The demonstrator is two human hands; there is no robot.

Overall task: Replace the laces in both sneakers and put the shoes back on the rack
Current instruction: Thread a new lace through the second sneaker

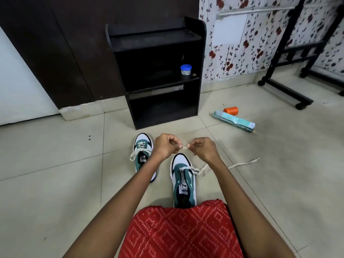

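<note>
Lace [184, 147], flat and woven, stretches pinched between left hand [164, 146] and right hand [203, 148] above green-white sneaker [183, 183].

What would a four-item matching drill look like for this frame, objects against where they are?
Things:
1. blue-lidded jar
2. orange spool
3. lace
4. nearer sneaker

Places:
a. on the floor, right of the rack
b. pinched between the left hand and the right hand
c. on a shelf of the rack
d. on the floor, heel hidden by the red garment

Pairs: 1-c, 2-a, 3-b, 4-d.
</note>
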